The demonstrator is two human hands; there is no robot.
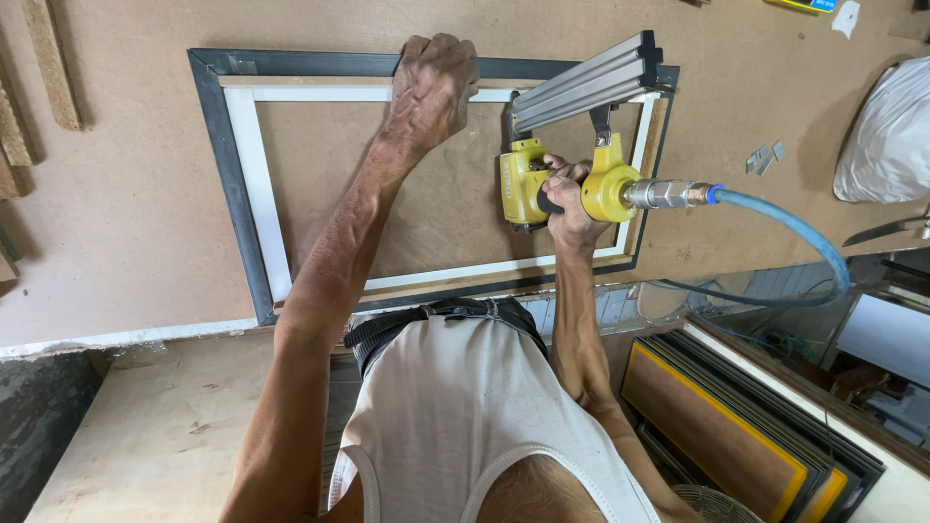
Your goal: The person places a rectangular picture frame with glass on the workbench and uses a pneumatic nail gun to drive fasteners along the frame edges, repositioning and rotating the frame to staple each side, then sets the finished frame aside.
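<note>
Left hand (431,87) pressed flat on dark, white-lined picture frame (232,184) atop brown tabletop (126,213); right hand (570,199), fingers closed around yellow pneumatic nail gun (542,174), blue hose (794,237) trailing.

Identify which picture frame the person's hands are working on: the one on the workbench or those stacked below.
The dark frame lying flat on the workbench; left hand presses its far rail, unlike the yellow-edged frames stacked untouched below.
</note>
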